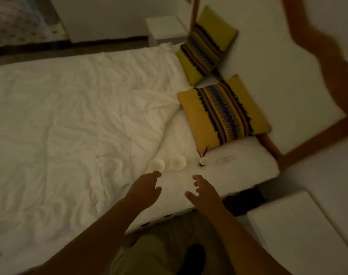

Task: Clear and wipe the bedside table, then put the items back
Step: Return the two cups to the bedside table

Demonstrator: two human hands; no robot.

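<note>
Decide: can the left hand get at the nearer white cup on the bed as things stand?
Probably yes. The left hand is open, its fingertips just short of the nearer cup, with only bare bedding between them.

Bedside table (pixel 300 231) cut off — right edge, blurred.

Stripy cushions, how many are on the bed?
2. One striped yellow cushion lies at the head of the bed, above the small cups. The other striped cushion leans farther back, by the wall. None seems hidden.
</note>
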